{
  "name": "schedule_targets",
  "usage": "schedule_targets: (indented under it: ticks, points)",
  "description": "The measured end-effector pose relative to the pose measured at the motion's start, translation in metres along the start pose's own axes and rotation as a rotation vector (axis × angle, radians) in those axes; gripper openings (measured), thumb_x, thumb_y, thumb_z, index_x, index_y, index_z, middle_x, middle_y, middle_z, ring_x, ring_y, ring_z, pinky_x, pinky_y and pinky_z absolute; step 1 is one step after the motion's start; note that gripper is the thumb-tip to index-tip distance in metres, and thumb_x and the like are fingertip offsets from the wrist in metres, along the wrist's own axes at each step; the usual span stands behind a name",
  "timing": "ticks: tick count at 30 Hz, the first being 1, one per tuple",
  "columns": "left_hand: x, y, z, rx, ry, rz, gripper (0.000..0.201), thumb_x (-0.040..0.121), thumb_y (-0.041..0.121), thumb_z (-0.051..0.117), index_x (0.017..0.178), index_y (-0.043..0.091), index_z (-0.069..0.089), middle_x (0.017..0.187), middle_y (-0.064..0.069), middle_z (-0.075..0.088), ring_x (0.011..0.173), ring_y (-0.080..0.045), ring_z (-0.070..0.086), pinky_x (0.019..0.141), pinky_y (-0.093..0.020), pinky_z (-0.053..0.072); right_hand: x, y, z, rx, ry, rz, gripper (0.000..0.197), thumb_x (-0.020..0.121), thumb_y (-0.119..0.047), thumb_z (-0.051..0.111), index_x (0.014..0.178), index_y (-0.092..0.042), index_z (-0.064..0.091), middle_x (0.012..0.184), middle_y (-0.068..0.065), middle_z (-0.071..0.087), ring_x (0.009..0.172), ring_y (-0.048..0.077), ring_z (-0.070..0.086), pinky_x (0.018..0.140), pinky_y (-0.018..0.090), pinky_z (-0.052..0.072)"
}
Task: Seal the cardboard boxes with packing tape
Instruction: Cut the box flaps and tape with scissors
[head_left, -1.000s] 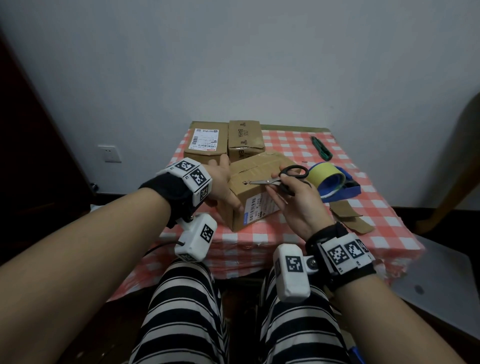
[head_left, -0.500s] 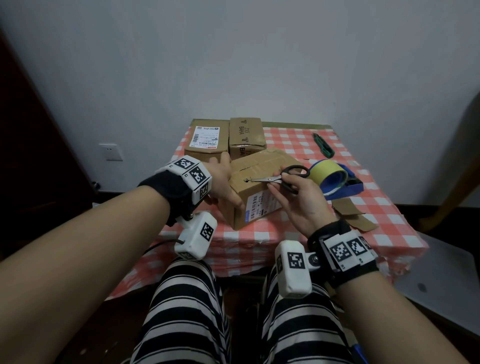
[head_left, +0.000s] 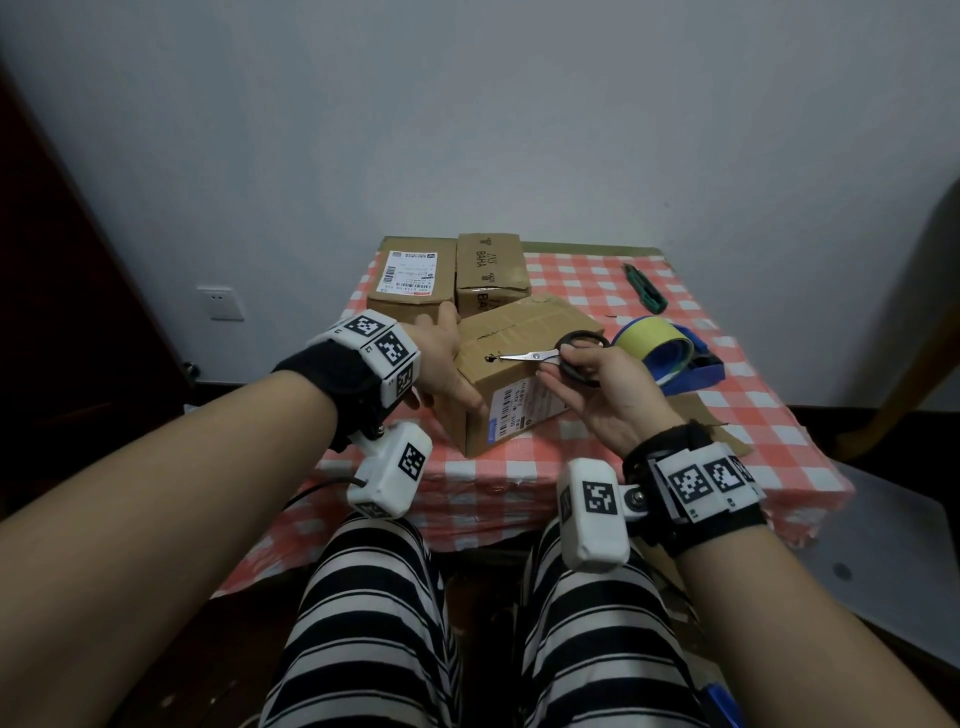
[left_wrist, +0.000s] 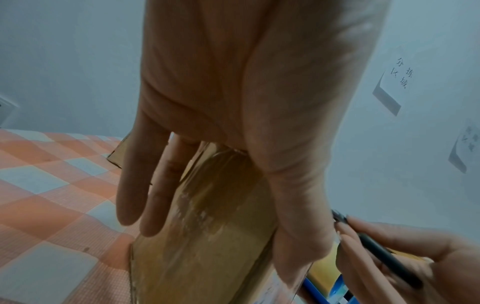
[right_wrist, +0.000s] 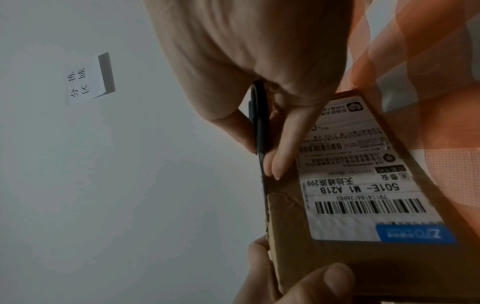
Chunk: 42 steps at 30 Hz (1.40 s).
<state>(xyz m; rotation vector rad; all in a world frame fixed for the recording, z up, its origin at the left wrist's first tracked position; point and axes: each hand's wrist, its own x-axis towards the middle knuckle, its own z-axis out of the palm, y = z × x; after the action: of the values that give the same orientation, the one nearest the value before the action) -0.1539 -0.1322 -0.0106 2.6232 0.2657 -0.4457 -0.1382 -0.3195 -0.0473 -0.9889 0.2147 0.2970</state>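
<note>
A brown cardboard box with a white shipping label lies tilted near the table's front edge. My left hand grips its left end, fingers flat along the side and thumb on the front face. My right hand holds small black-handled scissors. The blades look together, and their tip sits at a dark hole on the box's upper front edge. A yellow tape roll in a blue dispenser stands just right of the box.
Two more cardboard boxes stand at the back of the red-checked table. A green utility knife lies at the back right, and cardboard scraps lie by the dispenser. My striped knees are under the front edge.
Almost nothing differs. My right hand with the scissors has shifted very slightly, the tip stays at the hole, and my left hand keeps its hold on the box.
</note>
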Motion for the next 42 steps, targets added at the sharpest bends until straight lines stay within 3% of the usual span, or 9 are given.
schedule_targets:
  ticks: [8, 11, 16, 20, 30, 38, 42]
  points:
    - [0.002, 0.0, 0.0, -0.002, 0.005, 0.0, 0.098, 0.06, 0.032, 0.09, 0.13, 0.024, 0.023, 0.124, -0.01, 0.036, 0.086, -0.031, 0.068, 0.066, -0.046, 0.061, -0.002, -0.002, 0.001, 0.018, 0.008, 0.061, 0.012, 0.093, 0.008, 0.052, 0.096, -0.003, 0.056, 0.084, 0.017, 0.06, 0.071, 0.025, 0.066, 0.057, 0.032, 0.061]
    - [0.002, 0.0, 0.001, -0.004, 0.009, -0.003, 0.097, 0.06, 0.032, 0.09, 0.13, 0.024, 0.023, 0.123, -0.01, 0.037, 0.086, -0.031, 0.068, 0.066, -0.045, 0.061, -0.003, -0.006, 0.003, 0.001, 0.019, 0.08, 0.011, 0.092, 0.008, 0.052, 0.094, -0.002, 0.056, 0.082, 0.018, 0.06, 0.072, 0.026, 0.066, 0.061, 0.034, 0.062]
    - [0.003, -0.001, 0.001, -0.004, 0.01, 0.0, 0.096, 0.059, 0.032, 0.09, 0.128, 0.025, 0.024, 0.123, -0.009, 0.037, 0.086, -0.031, 0.068, 0.066, -0.045, 0.061, -0.002, -0.01, 0.006, -0.06, 0.027, 0.061, 0.011, 0.092, 0.009, 0.051, 0.093, -0.001, 0.056, 0.083, 0.016, 0.058, 0.068, 0.026, 0.066, 0.057, 0.032, 0.061]
    - [0.003, -0.001, 0.001, -0.002, 0.003, 0.006, 0.095, 0.06, 0.033, 0.09, 0.128, 0.024, 0.023, 0.123, -0.01, 0.037, 0.085, -0.03, 0.069, 0.066, -0.045, 0.061, -0.003, -0.009, 0.005, -0.019, 0.013, 0.099, 0.013, 0.093, 0.009, 0.05, 0.097, -0.002, 0.057, 0.085, 0.019, 0.06, 0.075, 0.028, 0.066, 0.062, 0.036, 0.062]
    - [0.001, 0.001, 0.0, 0.001, -0.006, -0.002, 0.095, 0.06, 0.032, 0.089, 0.129, 0.024, 0.023, 0.124, -0.01, 0.036, 0.086, -0.031, 0.068, 0.067, -0.044, 0.061, -0.004, -0.008, 0.001, 0.054, -0.006, 0.137, 0.013, 0.092, 0.009, 0.053, 0.095, -0.004, 0.056, 0.088, 0.02, 0.061, 0.078, 0.03, 0.066, 0.06, 0.036, 0.062]
    - [0.001, 0.0, 0.001, -0.005, 0.001, 0.001, 0.099, 0.06, 0.033, 0.09, 0.131, 0.025, 0.022, 0.124, -0.01, 0.036, 0.084, -0.031, 0.069, 0.066, -0.044, 0.061, -0.001, -0.008, 0.003, -0.058, -0.029, 0.014, 0.016, 0.093, 0.009, 0.051, 0.092, -0.006, 0.053, 0.083, 0.015, 0.059, 0.067, 0.025, 0.067, 0.058, 0.031, 0.061]
    - [0.001, 0.0, -0.001, -0.005, -0.01, -0.002, 0.097, 0.06, 0.033, 0.089, 0.13, 0.025, 0.022, 0.124, -0.01, 0.036, 0.084, -0.03, 0.069, 0.066, -0.044, 0.061, -0.001, -0.017, 0.008, -0.226, -0.073, -0.099, 0.018, 0.091, 0.011, 0.052, 0.095, -0.006, 0.052, 0.089, 0.013, 0.059, 0.069, 0.025, 0.068, 0.068, 0.033, 0.062]
